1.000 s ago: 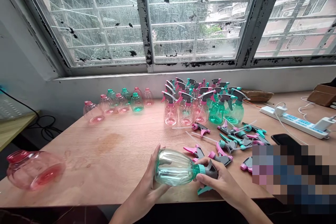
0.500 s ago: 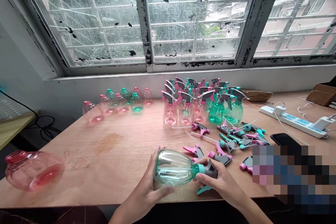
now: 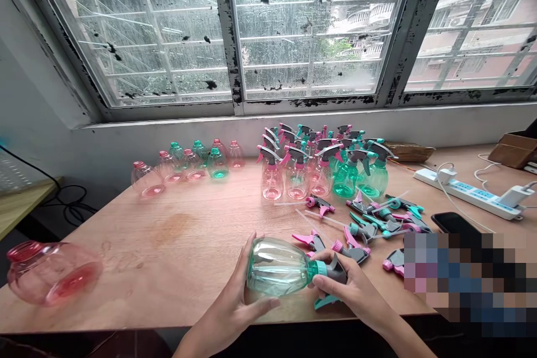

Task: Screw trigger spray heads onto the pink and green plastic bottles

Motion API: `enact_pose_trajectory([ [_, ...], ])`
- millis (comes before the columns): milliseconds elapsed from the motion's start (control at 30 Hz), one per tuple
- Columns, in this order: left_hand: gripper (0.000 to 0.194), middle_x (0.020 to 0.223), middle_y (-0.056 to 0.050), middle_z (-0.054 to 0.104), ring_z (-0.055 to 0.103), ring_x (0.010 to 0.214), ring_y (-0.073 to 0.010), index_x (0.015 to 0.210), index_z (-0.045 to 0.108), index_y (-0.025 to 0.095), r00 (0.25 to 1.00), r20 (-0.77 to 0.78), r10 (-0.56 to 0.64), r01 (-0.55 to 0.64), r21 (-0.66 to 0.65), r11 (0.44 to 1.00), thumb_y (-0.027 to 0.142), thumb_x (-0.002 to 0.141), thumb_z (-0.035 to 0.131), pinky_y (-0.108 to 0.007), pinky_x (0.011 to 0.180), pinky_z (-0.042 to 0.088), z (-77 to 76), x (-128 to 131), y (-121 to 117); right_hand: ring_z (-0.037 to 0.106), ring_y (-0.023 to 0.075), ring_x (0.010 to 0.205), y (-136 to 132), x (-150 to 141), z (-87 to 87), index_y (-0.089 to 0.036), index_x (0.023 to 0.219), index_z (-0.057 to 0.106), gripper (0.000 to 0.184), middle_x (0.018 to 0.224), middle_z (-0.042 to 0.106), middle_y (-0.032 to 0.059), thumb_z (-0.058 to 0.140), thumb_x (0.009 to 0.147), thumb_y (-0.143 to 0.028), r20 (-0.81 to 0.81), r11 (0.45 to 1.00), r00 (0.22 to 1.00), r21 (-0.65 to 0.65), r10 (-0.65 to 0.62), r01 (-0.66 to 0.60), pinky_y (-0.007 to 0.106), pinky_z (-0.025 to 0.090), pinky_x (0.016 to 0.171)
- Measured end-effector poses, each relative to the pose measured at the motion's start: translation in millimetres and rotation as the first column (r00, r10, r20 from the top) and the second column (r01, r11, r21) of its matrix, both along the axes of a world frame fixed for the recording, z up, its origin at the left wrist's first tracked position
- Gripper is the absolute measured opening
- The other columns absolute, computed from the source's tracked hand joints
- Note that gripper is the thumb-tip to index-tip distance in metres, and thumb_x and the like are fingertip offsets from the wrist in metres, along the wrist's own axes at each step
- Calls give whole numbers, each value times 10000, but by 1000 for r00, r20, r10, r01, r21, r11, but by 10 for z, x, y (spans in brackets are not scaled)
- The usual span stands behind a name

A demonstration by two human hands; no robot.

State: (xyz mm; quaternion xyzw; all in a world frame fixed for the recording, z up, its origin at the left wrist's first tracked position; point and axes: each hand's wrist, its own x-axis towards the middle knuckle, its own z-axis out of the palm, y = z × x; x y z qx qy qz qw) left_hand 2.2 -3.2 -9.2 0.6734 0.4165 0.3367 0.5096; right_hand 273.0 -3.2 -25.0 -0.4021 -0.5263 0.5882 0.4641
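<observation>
1. Both hands grip one spray bottle firmly, neither hand wide open: the left hand [image 3: 241,291] curls around the body, and the right hand [image 3: 348,285] closes around the neck and sprayer.
2. That teal-tinted clear plastic spray bottle [image 3: 279,267] lies sideways over the near part of the table, its long axis running nearly level across the view. Its base points toward the left hand, and its neck points toward the right.
3. A grey trigger head [image 3: 333,271] sits at the neck beyond a teal collar [image 3: 319,268], with the right hand nearer to both. Its teal trigger [image 3: 326,302] points down and toward the person.
4. Just beyond the right hand, loose pink-and-grey trigger heads [image 3: 312,241] lie on the wooden table [image 3: 104,285], with thin dip tubes [image 3: 319,222] among them.
5. Farther off stand capless pink and teal bottles [image 3: 188,166] and a cluster of capped spray bottles [image 3: 293,174]. A pink bottle [image 3: 52,273] lies on its side at the far left.
6. At the right are a power strip [image 3: 465,190] and a phone [image 3: 453,222]; a pixelated patch hides the corner beyond.
</observation>
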Motion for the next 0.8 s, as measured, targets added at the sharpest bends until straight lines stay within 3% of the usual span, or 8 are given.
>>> enact_pose_trajectory([
  [233, 976, 1701, -14, 142, 177, 1549, -324, 1593, 57, 394, 1000, 6, -16, 16, -6, 1000, 409, 892, 736, -496, 1286, 91, 29, 15, 8, 622, 144, 641, -16, -1, 15, -177, 1027, 645, 355, 668, 657, -45, 818, 822, -410, -8, 1000, 1000, -3, 0, 0, 258, 496, 634],
  [467, 984, 1704, -35, 124, 130, 1557, -326, 1602, 57, 345, 1000, -5, -8, 8, -11, 1000, 381, 891, 737, -488, 1284, 109, 49, 10, 11, 622, 142, 648, -16, 2, -9, -175, 1036, 652, 360, 687, 663, -37, 818, 824, -414, -5, 1000, 1000, -1, -6, 6, 261, 501, 637],
  [800, 996, 1696, -37, 161, 199, 1544, -322, 1599, 26, 366, 1000, 5, -23, 23, -48, 999, 446, 895, 727, -492, 1282, 122, 28, -1, 19, 630, 144, 649, -4, 12, -20, -179, 1058, 629, 387, 705, 680, -28, 815, 824, -426, 7, 1000, 1000, -12, 12, -12, 270, 512, 643],
])
